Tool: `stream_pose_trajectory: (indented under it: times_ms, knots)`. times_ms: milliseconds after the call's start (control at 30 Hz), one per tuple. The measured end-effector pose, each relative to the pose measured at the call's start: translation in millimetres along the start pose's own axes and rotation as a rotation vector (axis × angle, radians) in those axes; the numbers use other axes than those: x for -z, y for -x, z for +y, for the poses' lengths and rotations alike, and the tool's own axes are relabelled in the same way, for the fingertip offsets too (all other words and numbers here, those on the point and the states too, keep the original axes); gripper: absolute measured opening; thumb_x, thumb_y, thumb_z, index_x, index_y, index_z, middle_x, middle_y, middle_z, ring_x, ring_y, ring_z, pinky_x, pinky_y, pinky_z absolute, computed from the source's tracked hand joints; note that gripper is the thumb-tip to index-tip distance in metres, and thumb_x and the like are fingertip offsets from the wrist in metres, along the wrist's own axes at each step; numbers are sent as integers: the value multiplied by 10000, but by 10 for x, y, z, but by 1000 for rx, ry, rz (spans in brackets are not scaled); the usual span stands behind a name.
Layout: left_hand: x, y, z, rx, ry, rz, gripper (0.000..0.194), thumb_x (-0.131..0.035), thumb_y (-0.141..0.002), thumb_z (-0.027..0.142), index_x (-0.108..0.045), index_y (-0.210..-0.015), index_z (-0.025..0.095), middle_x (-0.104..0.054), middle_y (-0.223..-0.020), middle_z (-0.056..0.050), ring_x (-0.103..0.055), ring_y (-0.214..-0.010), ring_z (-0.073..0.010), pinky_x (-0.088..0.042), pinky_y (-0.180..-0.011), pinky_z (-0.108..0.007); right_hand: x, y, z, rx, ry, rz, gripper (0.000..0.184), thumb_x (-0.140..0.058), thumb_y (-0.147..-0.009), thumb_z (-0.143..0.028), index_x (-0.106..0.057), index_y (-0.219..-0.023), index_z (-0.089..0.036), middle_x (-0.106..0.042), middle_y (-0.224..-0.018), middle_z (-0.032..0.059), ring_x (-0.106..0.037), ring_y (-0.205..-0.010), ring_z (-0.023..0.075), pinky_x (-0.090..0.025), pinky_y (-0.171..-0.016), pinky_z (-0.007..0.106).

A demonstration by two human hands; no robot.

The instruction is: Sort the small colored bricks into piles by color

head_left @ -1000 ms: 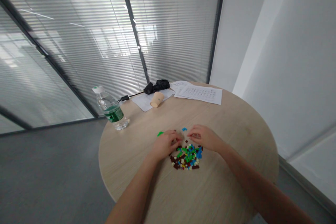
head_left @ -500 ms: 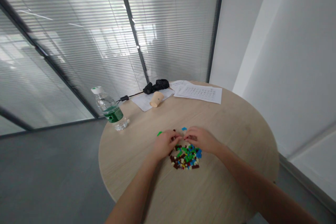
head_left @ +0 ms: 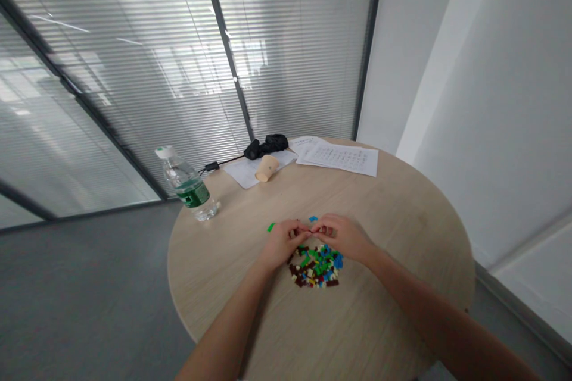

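A pile of small building bricks (head_left: 318, 265) in green, blue, brown, yellow and white lies on the round wooden table (head_left: 393, 238). Just beyond the pile my left hand (head_left: 282, 242) and my right hand (head_left: 343, 236) meet, fingertips pinched together on a small piece that I cannot make out. A loose green brick (head_left: 270, 227) lies left of my left hand. A loose blue brick (head_left: 313, 219) sits just behind the fingertips.
A water bottle (head_left: 186, 185) with a green label stands at the table's left edge. At the back are a tipped paper cup (head_left: 266, 168), a black bundle with a cable (head_left: 267, 145) and printed sheets (head_left: 339, 158). Glass walls with blinds stand behind.
My two hands have drawn closer until their fingertips touch above the far edge of the pile. Nothing else has moved.
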State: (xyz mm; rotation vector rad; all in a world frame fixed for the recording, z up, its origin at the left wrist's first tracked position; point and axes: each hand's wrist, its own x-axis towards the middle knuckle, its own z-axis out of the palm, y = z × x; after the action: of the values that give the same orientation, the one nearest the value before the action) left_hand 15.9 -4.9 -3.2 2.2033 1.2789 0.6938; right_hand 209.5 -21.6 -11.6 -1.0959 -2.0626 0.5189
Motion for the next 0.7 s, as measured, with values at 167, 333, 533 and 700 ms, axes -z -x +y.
stream_pose_trajectory:
  times_ms: [167, 333, 533, 700]
  knots:
    - [74, -93, -120, -40, -324, 195, 166, -579, -844, 288, -716, -848, 195, -695, -829, -47, -560, -832, -189, -434, -785, -309, 23, -13, 38, -52, 58, 17, 136, -564, -839, -224, -690, -872, -187, -676, -810, 38, -560, -650, 123, -448, -640, 234]
    - [92, -150, -138, 13, -493, 233, 189, -570, -849, 291, -733, -866, 197, -687, -903, -76, -544, -887, -226, -419, -810, -355, 33, -4, 48, -59, 90, -9, 145, -557, -844, -231, -694, -869, -190, -677, -807, 33, -559, -651, 119, -440, -639, 224]
    - [67, -142, -150, 23, -540, 197, 208, -563, -860, 326, -741, -888, 222, -674, -891, -67, -539, -896, -223, -419, -791, -342, 32, -5, 37, -63, 109, -24, 137, -564, -835, -207, -699, -846, -187, -674, -783, 30, -565, -656, 121, -421, -623, 220]
    - [75, -129, -156, 30, -545, 169, 200, -563, -861, 319, -740, -895, 232, -673, -885, -62, -534, -905, -225, -414, -773, -336, 22, 0, 50, -76, 101, -59, 136, -584, -795, -150, -707, -838, -186, -678, -786, 32, -579, -670, 126, -423, -630, 224]
